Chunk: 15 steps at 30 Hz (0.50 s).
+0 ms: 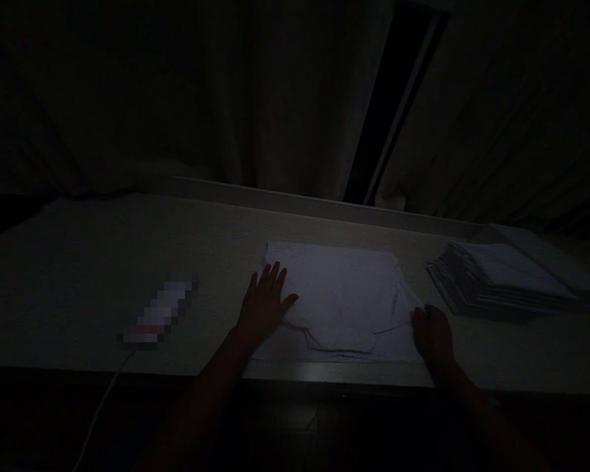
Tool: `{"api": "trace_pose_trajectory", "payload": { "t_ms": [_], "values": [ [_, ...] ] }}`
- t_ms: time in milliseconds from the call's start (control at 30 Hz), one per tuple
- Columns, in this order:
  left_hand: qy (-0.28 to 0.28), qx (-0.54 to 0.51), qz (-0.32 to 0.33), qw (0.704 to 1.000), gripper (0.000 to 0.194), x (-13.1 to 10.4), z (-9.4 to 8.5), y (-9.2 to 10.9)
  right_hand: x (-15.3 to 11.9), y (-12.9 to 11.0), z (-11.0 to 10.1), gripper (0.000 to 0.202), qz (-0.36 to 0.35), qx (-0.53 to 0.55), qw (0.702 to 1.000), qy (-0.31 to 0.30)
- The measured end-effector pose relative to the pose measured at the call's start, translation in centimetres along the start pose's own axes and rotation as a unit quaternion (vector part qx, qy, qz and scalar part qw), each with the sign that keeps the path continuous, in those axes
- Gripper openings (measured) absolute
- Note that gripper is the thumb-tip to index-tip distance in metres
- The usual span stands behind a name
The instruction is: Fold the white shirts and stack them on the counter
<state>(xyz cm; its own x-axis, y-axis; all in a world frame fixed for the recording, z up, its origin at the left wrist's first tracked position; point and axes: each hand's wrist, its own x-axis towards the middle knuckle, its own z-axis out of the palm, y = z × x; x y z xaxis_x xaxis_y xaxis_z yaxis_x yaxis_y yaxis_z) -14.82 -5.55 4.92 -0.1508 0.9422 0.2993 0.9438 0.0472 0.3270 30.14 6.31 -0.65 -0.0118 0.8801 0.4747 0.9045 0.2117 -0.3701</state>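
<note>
A pale, partly folded cloth (pixel 341 288) lies on the light-coloured table in front of me. Its near edge is uneven, with a dark crease line and a second layer showing beneath. My left hand (pixel 268 298) rests flat on the cloth's left side, its fingers spread. At the right side, my right hand (pixel 431 331) is closed, pinching a corner of the cloth and drawing it out to a point. The light is very dim, so the cloth's exact kind is hard to make out.
A stack of folded pale cloths (pixel 501 278) sits on the right of the table (pixel 216 255). On the left lies a blurred-out phone-like device (pixel 160 311) with a white cable (pixel 101 410) running over the front edge. Dark curtains (pixel 285 98) hang behind the table.
</note>
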Motion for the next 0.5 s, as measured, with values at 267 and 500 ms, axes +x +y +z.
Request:
{"api": "trace_pose_trajectory", "payload": {
  "t_ms": [267,500],
  "values": [
    [-0.062,0.04,-0.031,0.997,0.08,-1.0,3.1,-2.6,0.2,0.4,0.3,0.066,0.02,-0.003,1.0,-0.011],
    [-0.09,0.036,-0.049,0.994,0.08,-0.6,2.8,-2.5,0.1,0.0,0.1,0.062,0.008,0.0,1.0,-0.006]
  ]
}}
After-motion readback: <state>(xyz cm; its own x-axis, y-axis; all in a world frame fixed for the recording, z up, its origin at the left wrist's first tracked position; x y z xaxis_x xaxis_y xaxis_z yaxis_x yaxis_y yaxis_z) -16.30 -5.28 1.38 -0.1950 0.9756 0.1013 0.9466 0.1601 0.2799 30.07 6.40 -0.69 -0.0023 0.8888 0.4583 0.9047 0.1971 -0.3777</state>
